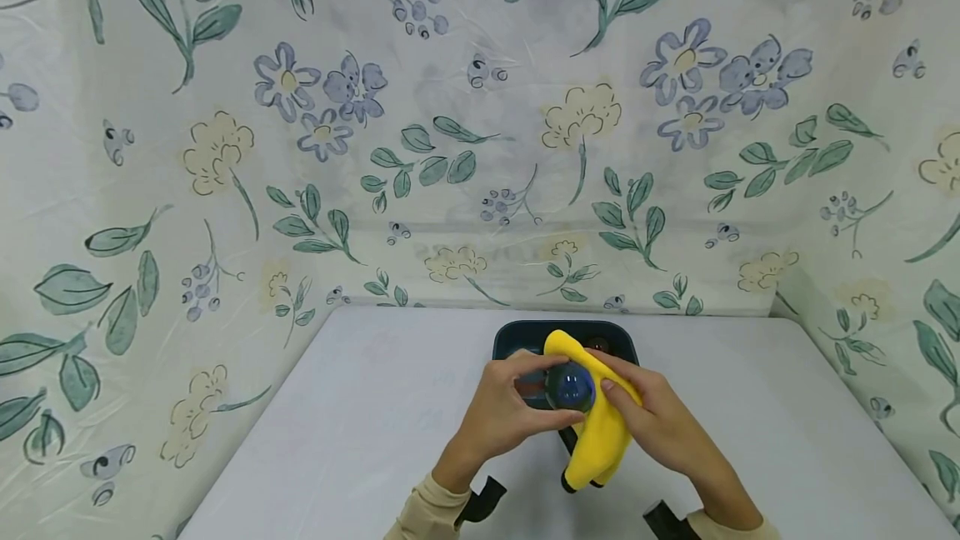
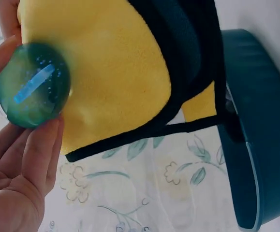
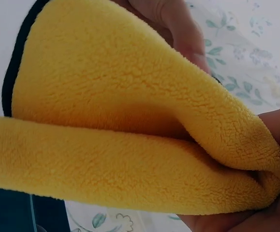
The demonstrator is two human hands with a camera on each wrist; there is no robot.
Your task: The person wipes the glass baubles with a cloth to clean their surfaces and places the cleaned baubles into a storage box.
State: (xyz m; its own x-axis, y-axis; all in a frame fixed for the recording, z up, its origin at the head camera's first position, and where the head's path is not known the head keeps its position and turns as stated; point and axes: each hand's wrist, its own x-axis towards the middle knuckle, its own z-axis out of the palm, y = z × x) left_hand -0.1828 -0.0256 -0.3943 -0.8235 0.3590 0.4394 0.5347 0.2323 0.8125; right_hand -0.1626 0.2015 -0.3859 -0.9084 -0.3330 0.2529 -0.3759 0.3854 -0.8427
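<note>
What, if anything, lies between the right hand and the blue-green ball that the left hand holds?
The yellow cloth does. The right hand grips it and presses it against the ball, which the left hand holds by its fingertips above the dark tray.

Head camera looks forward and down from above the table point(image 1: 375, 407), taking in the whole scene. Both wrist cameras sit very close, facing the yellow cloth point(image 2: 115, 72), which all three views share; the left wrist view also shares the dark basin point(image 2: 260, 145).
</note>
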